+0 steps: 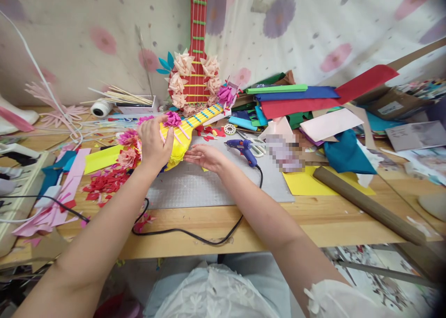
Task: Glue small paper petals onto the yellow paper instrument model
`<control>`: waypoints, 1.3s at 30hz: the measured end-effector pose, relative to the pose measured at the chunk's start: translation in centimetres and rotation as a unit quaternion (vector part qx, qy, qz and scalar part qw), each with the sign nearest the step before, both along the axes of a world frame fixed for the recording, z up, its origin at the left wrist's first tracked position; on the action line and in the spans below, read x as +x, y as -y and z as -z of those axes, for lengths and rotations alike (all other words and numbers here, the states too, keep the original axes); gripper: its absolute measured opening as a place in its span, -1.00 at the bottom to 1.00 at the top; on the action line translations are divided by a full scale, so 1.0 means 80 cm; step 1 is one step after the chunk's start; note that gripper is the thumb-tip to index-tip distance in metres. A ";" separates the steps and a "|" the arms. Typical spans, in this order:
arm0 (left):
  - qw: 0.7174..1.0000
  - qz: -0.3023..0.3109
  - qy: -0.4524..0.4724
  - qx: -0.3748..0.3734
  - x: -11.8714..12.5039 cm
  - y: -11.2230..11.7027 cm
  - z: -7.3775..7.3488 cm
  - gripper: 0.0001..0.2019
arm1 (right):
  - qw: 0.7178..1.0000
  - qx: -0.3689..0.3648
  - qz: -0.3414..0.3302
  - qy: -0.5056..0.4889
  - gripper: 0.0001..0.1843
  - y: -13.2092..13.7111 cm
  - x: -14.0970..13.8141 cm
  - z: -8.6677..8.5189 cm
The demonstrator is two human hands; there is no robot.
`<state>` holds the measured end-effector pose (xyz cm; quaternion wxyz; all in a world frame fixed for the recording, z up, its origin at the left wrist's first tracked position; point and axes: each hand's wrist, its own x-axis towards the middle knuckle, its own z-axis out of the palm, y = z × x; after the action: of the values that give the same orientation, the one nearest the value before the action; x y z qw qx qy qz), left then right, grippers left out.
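A small yellow paper guitar with blue frets is tilted above the grey cutting mat, its neck pointing up to the right. Pink and magenta paper flowers trim its body. My left hand is closed over the top of the body, thumb towards the neck; part of the flowers is hidden under it. Beside the lower edge, my right hand is open, palm turned up, with its fingertips at the yellow paper. A blue glue gun lies on the mat right of that hand.
Behind stands a larger red paper guitar with peach flowers. Red paper scraps lie left, near a power strip. A black cord loops along the front. Coloured paper and a brown roll lie right.
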<state>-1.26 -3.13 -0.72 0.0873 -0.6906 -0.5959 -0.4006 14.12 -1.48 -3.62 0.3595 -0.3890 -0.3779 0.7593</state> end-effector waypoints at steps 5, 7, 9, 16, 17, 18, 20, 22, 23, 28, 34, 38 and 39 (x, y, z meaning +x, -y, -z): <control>1.000 0.003 0.003 0.004 0.009 0.000 0.002 -0.69 | 0.995 -0.070 0.031 -0.061 -0.86 0.001 0.014 -0.009; 1.000 0.021 0.011 0.016 0.019 0.003 0.004 -0.70 | 0.995 -0.059 0.039 -0.074 -0.87 0.000 0.025 -0.010; 0.998 0.060 0.019 0.031 0.033 0.009 0.010 -0.71 | 0.996 -0.031 0.043 -0.069 -0.86 0.001 0.040 -0.007; 0.963 0.264 -0.003 -0.047 0.090 0.031 0.076 -0.61 | 0.956 0.161 0.077 0.233 -0.84 0.002 0.096 0.048; 0.962 0.265 0.004 -0.067 0.096 0.034 0.085 -0.58 | 0.936 0.201 0.081 0.278 -0.85 0.002 0.100 0.056; 0.961 0.261 0.013 -0.086 0.102 0.036 0.094 -0.56 | 0.913 0.242 0.084 0.318 -0.86 0.003 0.103 0.062; 0.962 0.245 0.033 -0.117 0.110 0.039 0.105 -0.55 | 0.865 0.316 0.082 0.380 -0.87 0.005 0.103 0.069; 0.964 0.227 0.048 -0.129 0.112 0.042 0.110 -0.55 | 0.829 0.370 0.066 0.414 -0.86 0.008 0.099 0.070; 0.966 0.219 0.053 -0.129 0.112 0.043 0.112 -0.55 | 0.817 0.388 0.055 0.423 -0.86 0.010 0.095 0.069; 0.970 0.174 0.099 -0.136 0.100 0.042 0.119 -0.59 | 0.783 0.441 0.014 0.439 -0.80 0.012 0.084 0.069; 0.965 0.138 0.158 -0.157 0.096 0.032 0.131 -0.56 | 0.799 0.406 0.033 0.442 -0.71 0.011 0.087 0.075; 0.962 0.142 0.167 -0.161 0.097 0.030 0.132 -0.55 | 0.818 0.392 0.050 0.418 -0.75 0.012 0.091 0.076; 0.962 0.143 0.167 -0.160 0.097 0.030 0.132 -0.55 | 0.825 0.388 0.053 0.408 -0.75 0.013 0.093 0.076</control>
<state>6.47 -5.56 -11.26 -0.1837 -0.6965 -0.5537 -0.4179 21.54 -2.51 -9.73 0.3337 -0.5111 -0.7322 0.3022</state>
